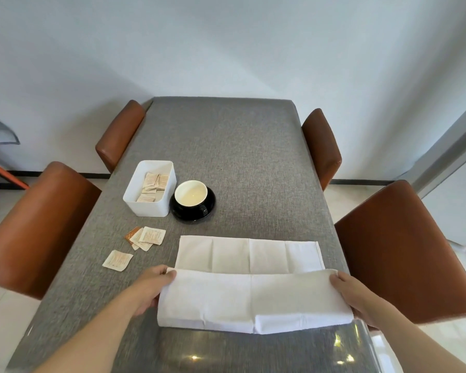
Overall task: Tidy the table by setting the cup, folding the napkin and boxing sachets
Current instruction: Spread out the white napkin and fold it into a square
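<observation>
A white cloth napkin lies on the grey table near me. Its near half is lifted and held over the far half. My left hand grips the napkin's left corner and my right hand grips its right corner. A white cup stands on a black saucer beyond the napkin. To its left a white box holds several sachets. More loose sachets lie on the table in front of the box, one of them apart.
Four brown leather chairs flank the table, two on the left and two on the right. The grey tablecloth stretches to the wall. A glossy strip of table edge shows nearest me.
</observation>
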